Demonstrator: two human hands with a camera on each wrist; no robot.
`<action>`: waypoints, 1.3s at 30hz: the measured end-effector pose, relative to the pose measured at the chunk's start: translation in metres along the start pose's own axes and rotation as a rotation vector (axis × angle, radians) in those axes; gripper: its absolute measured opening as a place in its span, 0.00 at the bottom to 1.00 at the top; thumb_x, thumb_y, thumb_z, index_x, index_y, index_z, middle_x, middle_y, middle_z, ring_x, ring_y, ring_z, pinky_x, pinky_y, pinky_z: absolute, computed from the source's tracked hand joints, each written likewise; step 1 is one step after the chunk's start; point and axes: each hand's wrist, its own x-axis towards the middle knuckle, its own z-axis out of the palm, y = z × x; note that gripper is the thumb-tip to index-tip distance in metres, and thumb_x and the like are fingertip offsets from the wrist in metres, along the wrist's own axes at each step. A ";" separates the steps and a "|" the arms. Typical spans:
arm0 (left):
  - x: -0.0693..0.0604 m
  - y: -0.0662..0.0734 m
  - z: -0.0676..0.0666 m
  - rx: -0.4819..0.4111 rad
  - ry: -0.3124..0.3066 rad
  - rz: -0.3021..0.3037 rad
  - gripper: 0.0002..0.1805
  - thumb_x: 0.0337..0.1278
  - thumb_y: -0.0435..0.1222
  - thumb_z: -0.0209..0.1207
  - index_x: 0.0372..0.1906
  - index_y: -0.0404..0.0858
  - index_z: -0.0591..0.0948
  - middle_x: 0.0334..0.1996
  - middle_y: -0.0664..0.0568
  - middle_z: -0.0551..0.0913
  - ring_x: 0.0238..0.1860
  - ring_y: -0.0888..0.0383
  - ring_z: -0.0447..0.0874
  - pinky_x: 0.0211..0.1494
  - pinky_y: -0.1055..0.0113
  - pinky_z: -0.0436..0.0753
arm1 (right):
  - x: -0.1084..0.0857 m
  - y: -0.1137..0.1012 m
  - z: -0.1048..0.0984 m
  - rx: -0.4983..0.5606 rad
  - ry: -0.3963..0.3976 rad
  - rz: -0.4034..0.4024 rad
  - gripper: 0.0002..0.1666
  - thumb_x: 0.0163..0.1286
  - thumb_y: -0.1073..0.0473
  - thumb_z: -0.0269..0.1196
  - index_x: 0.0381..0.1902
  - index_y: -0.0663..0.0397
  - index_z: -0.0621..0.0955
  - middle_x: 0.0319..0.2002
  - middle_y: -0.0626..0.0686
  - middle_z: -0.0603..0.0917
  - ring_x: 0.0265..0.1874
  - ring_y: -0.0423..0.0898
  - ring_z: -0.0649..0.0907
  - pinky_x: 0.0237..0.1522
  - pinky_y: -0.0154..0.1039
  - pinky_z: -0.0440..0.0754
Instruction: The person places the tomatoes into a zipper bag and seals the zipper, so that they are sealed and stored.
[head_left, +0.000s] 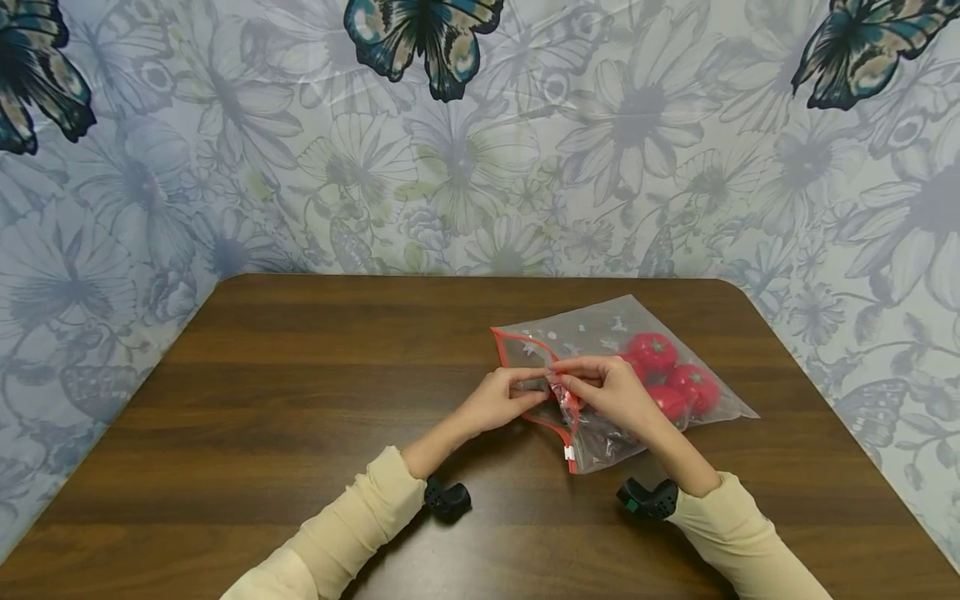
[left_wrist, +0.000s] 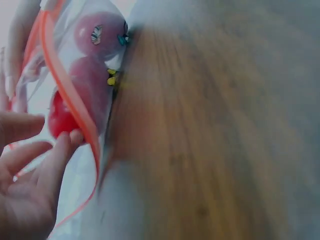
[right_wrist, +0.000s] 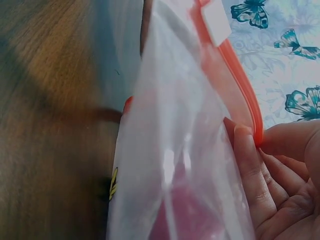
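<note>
A clear zip bag (head_left: 600, 321) with a red-orange zip edge (head_left: 501, 346) lies on the table, its mouth toward the left. Several red tomatoes (head_left: 693, 387) sit inside, and one shows brighter red (left_wrist: 61, 117) near the mouth in the left wrist view. At the mouth, my left hand (head_left: 498, 400) has its thumb and fingers apart, with fingertips (left_wrist: 75, 137) touching the zip edge. My right hand (head_left: 611, 396) reaches across the bag and pinches the zip edge between thumb and finger, as the right wrist view shows. Both hands' fingertips nearly meet.
A white slider (head_left: 569, 453) sits at the near end of the zip. The brown wooden table (head_left: 262, 400) extends widely to the left. Behind it hangs a flower-and-butterfly patterned wall covering (head_left: 450, 183). Black wrist cameras (head_left: 448, 500) hang under both wrists.
</note>
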 end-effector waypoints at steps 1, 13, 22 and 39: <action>-0.003 0.000 -0.002 0.021 0.027 0.009 0.20 0.61 0.31 0.58 0.59 0.31 0.75 0.48 0.43 0.81 0.38 0.60 0.83 0.35 0.73 0.78 | 0.000 0.000 0.000 -0.001 0.003 -0.002 0.14 0.66 0.64 0.61 0.48 0.63 0.82 0.41 0.57 0.84 0.27 0.41 0.82 0.22 0.32 0.77; -0.054 0.022 0.010 -0.204 -0.304 -0.237 0.18 0.66 0.38 0.54 0.38 0.24 0.83 0.29 0.43 0.85 0.31 0.52 0.85 0.34 0.63 0.83 | -0.002 -0.001 -0.002 0.002 0.023 -0.007 0.14 0.66 0.65 0.61 0.48 0.65 0.82 0.41 0.57 0.84 0.23 0.40 0.79 0.19 0.31 0.72; -0.050 0.030 0.047 -0.422 -0.331 -0.234 0.16 0.65 0.36 0.55 0.42 0.23 0.81 0.32 0.40 0.85 0.33 0.52 0.85 0.37 0.61 0.82 | -0.003 0.000 0.000 0.012 0.018 -0.021 0.14 0.66 0.65 0.61 0.48 0.66 0.82 0.41 0.58 0.84 0.23 0.41 0.79 0.20 0.31 0.73; -0.056 0.024 0.056 -0.481 -0.283 -0.222 0.14 0.64 0.30 0.53 0.36 0.19 0.81 0.28 0.38 0.84 0.31 0.52 0.86 0.34 0.64 0.82 | -0.003 -0.003 0.001 0.125 -0.108 0.010 0.23 0.68 0.67 0.58 0.59 0.69 0.72 0.41 0.65 0.82 0.29 0.49 0.84 0.33 0.41 0.83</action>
